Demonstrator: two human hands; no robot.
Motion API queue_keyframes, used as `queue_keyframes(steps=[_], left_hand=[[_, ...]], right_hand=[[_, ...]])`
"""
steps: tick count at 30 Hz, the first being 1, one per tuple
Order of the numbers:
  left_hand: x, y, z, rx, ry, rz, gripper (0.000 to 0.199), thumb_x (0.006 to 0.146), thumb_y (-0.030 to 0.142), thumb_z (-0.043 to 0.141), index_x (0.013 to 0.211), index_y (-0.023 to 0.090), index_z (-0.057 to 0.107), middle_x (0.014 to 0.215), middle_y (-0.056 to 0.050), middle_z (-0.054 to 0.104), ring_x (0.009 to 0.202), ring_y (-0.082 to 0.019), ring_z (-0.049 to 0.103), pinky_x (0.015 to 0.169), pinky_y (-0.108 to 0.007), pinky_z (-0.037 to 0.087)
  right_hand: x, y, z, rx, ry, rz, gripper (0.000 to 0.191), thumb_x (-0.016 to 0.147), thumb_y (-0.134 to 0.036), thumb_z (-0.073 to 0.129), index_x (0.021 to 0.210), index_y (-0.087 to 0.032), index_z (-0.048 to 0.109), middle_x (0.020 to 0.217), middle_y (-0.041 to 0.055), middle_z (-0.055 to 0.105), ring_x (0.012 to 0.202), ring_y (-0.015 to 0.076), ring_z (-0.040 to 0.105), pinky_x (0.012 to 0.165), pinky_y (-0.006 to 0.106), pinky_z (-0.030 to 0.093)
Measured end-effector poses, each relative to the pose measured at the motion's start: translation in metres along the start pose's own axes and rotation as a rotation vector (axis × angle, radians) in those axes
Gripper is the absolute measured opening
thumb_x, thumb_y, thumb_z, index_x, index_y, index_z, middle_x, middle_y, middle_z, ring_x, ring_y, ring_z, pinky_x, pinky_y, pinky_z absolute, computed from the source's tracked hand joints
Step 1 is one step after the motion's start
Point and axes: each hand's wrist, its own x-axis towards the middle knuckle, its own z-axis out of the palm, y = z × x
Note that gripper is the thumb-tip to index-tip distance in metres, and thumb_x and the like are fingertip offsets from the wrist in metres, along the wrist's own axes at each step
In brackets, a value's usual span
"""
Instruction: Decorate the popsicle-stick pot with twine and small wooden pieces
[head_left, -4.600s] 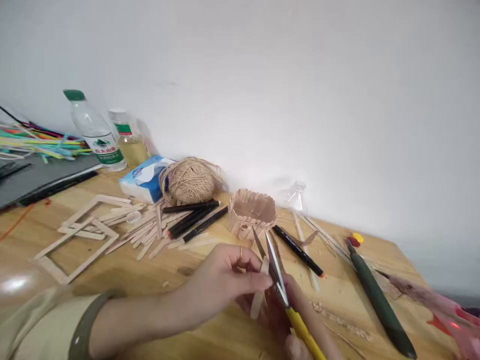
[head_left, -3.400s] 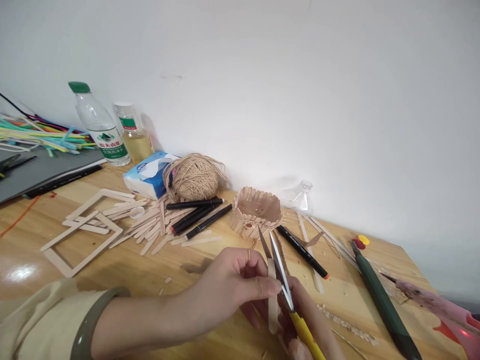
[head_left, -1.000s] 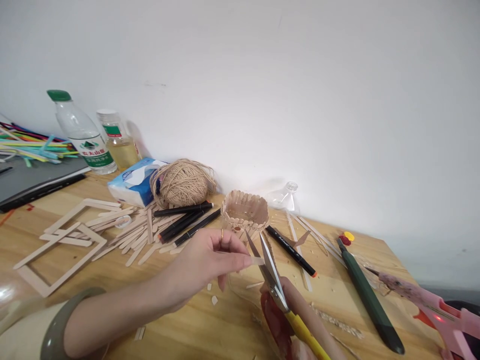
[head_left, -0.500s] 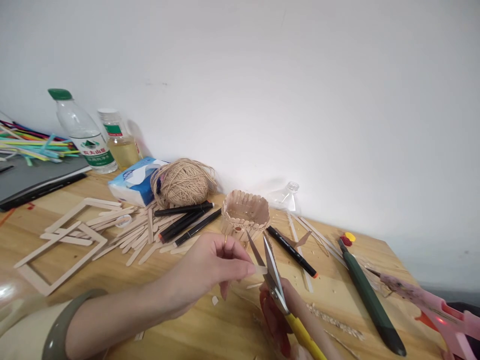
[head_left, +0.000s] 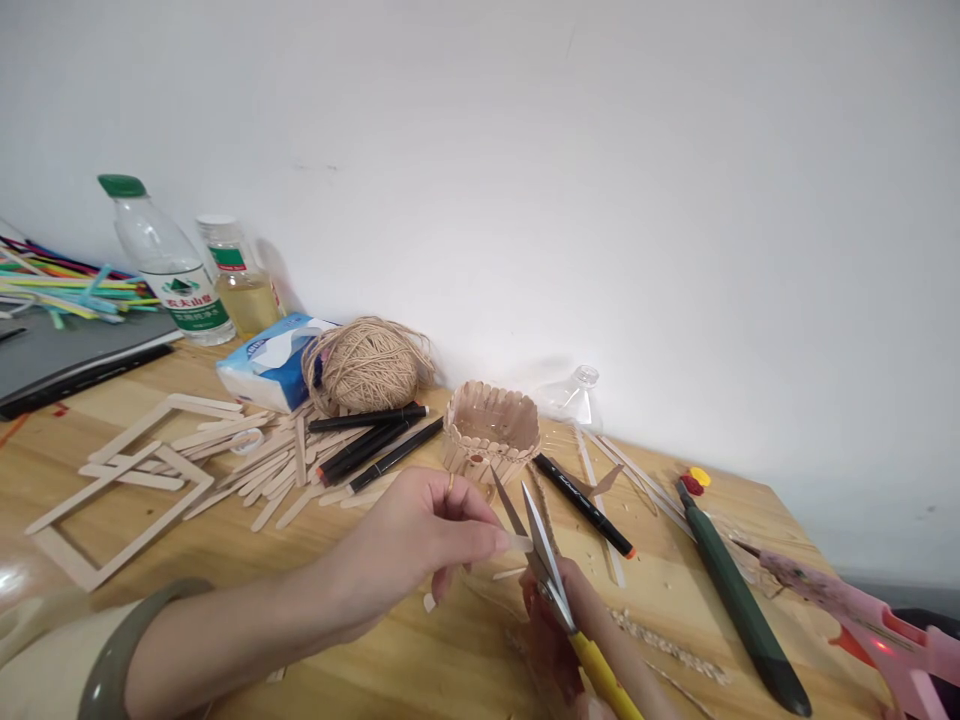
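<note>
Between the thumb and fingers of my left hand (head_left: pixel 442 530) is a small pale piece (head_left: pixel 519 542), likely cut from a wooden stick; its far end lies between the blades of the scissors. My right hand (head_left: pixel 562 620) grips the yellow-handled scissors (head_left: pixel 555 585), whose blades are parted and point up and away. Part of that hand is hidden behind the handle. Just beyond the blades stands a small basket (head_left: pixel 491 450) walled with short, rounded wooden stick pieces. A tiny white scrap (head_left: pixel 429 602) shows below my left hand.
Loose wooden sticks (head_left: pixel 277 480), stick frames (head_left: pixel 97 575), black markers (head_left: pixel 375 450) and a twine ball (head_left: pixel 367 365) fill the left. A cut bottle top (head_left: pixel 577 395) is near the wall. To the right lie a green-handled tool (head_left: pixel 742 600) and a pink glue gun (head_left: pixel 847 610), its red light on.
Both hands have barely moved. The scissors have shifted slightly to the left, their blades still parted around the pale piece.
</note>
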Motion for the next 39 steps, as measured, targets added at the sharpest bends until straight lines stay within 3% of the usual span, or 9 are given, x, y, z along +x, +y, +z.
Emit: queue_keyframes(steps=[4, 9, 14, 17, 22, 29, 35, 39], left_hand=[[0.001, 0.001, -0.002, 0.01, 0.012, -0.007, 0.016, 0.059, 0.027, 0.068, 0.058, 0.014, 0.059, 0.045, 0.006, 0.047, 0.036, -0.004, 0.036, 0.033, -0.016, 0.027], [0.002, 0.004, -0.002, -0.006, 0.008, -0.01, 0.015, 0.06, 0.025, 0.069, 0.059, 0.014, 0.059, 0.047, 0.006, 0.05, 0.038, -0.004, 0.04, 0.035, -0.016, 0.031], [0.001, 0.005, -0.002, -0.019, 0.014, 0.015, 0.016, 0.062, 0.022, 0.07, 0.06, 0.013, 0.058, 0.051, 0.006, 0.051, 0.04, -0.004, 0.041, 0.037, -0.016, 0.035], [0.001, 0.006, -0.003, -0.016, 0.033, 0.027, 0.016, 0.061, 0.022, 0.071, 0.061, 0.013, 0.058, 0.054, 0.005, 0.053, 0.041, -0.004, 0.043, 0.038, -0.016, 0.037], [0.002, 0.007, -0.003, -0.033, 0.059, 0.058, 0.016, 0.061, 0.022, 0.072, 0.061, 0.013, 0.059, 0.052, 0.006, 0.053, 0.043, -0.004, 0.044, 0.04, -0.016, 0.038], [0.002, 0.006, -0.005, -0.059, 0.053, 0.085, 0.019, 0.059, 0.02, 0.075, 0.061, 0.014, 0.058, 0.053, 0.007, 0.055, 0.041, -0.003, 0.043, 0.041, -0.015, 0.039], [0.003, 0.005, -0.006, -0.042, 0.055, 0.083, 0.021, 0.059, 0.023, 0.076, 0.062, 0.014, 0.058, 0.051, 0.007, 0.054, 0.04, -0.003, 0.043, 0.041, -0.016, 0.038], [0.003, 0.005, -0.007, -0.036, 0.07, 0.066, 0.02, 0.059, 0.023, 0.075, 0.063, 0.014, 0.057, 0.048, 0.008, 0.053, 0.039, -0.003, 0.043, 0.04, -0.016, 0.035]], right_hand=[[-0.005, -0.004, -0.003, -0.056, 0.003, -0.023, 0.058, 0.065, -0.074, 0.055, 0.092, -0.022, 0.049, 0.065, -0.0045, 0.039, 0.052, 0.0098, 0.031, 0.047, 0.023, 0.026], [-0.006, -0.006, -0.003, -0.156, -0.005, -0.032, 0.049, 0.077, -0.07, 0.045, 0.09, -0.023, 0.047, 0.062, -0.005, 0.035, 0.052, 0.0108, 0.026, 0.047, 0.024, 0.02], [-0.008, -0.009, -0.001, -0.151, -0.019, -0.07, 0.07, 0.057, -0.084, 0.048, 0.091, -0.023, 0.044, 0.064, -0.0057, 0.032, 0.052, 0.0094, 0.022, 0.047, 0.024, 0.014], [-0.011, -0.011, 0.001, -0.172, -0.022, -0.081, 0.075, 0.053, -0.088, 0.043, 0.091, -0.024, 0.043, 0.062, -0.0061, 0.029, 0.051, 0.0096, 0.02, 0.046, 0.024, 0.013], [-0.014, -0.013, 0.005, -0.222, 0.061, -0.131, 0.069, 0.056, -0.087, 0.043, 0.09, -0.026, 0.044, 0.065, -0.0055, 0.026, 0.055, 0.0115, 0.022, 0.049, 0.025, 0.013], [-0.015, -0.024, 0.006, -0.226, 0.009, -0.085, 0.069, 0.057, -0.087, 0.042, 0.087, -0.024, 0.041, 0.06, -0.007, 0.024, 0.053, 0.0104, 0.018, 0.046, 0.025, 0.012], [-0.017, -0.029, 0.011, -0.259, 0.042, -0.155, 0.067, 0.061, -0.086, 0.038, 0.086, -0.024, 0.042, 0.065, -0.0055, 0.026, 0.055, 0.0115, 0.021, 0.049, 0.025, 0.014], [-0.019, -0.034, 0.015, -0.262, 0.057, -0.102, 0.07, 0.058, -0.088, 0.037, 0.082, -0.023, 0.041, 0.063, -0.0058, 0.027, 0.054, 0.0111, 0.019, 0.049, 0.026, 0.013]])
